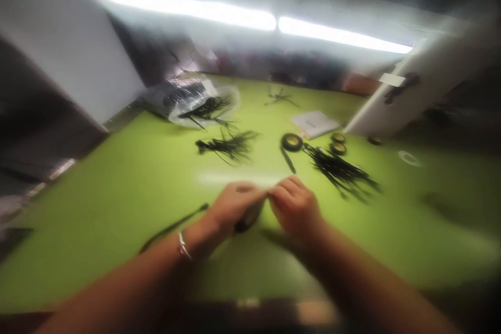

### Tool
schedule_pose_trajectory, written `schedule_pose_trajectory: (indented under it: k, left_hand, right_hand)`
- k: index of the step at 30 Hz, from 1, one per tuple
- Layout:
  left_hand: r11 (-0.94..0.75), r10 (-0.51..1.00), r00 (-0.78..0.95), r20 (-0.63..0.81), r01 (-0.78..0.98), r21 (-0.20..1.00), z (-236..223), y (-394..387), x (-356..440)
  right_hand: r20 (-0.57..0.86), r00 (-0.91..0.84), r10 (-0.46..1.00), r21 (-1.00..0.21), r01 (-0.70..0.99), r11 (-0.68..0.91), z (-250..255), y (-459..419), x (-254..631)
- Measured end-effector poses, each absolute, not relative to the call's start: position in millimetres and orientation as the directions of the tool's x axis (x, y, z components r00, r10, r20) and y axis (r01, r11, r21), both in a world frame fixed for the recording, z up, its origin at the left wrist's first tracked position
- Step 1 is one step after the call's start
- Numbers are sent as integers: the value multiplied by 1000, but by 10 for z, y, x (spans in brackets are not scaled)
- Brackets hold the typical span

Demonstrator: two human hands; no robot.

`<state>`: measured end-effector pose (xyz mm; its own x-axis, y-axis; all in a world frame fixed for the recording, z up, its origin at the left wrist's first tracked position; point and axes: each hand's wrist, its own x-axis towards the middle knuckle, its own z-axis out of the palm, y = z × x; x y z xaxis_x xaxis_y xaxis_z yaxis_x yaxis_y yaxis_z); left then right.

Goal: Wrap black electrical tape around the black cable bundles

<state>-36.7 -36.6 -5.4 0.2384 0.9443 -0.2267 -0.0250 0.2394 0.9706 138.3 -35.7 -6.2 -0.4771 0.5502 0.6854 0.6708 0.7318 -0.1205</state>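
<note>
The picture is smeared by motion. My left hand point(233, 209) and my right hand point(294, 207) meet over the green table point(117, 193), fingertips pinched together at the middle. A dark rounded object point(247, 219) shows under my left palm, perhaps a tape roll. A thin black cable point(172, 227) trails from my left wrist toward the left. What the right fingers pinch is too blurred to name.
Bundles of black wires lie at the middle point(229, 145) and right point(340, 169). A clear plastic bag point(188, 96) with more wires sits far left. Black tape rolls point(292, 141), a white paper point(314, 123) and a white panel point(410, 94) stand beyond.
</note>
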Motion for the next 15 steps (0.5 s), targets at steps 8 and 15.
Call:
schedule_pose_trajectory:
  k: [8,15]
  left_hand:
    - [-309,945,224,238,379,872,-8,-330,-348]
    - [118,958,256,-127,52,992,2,-321,-356]
  right_hand:
    - [445,-517,731,-445,582,681,-48,-335,1397]
    - [568,-433,700,-383,613,691,-16,-331,1436]
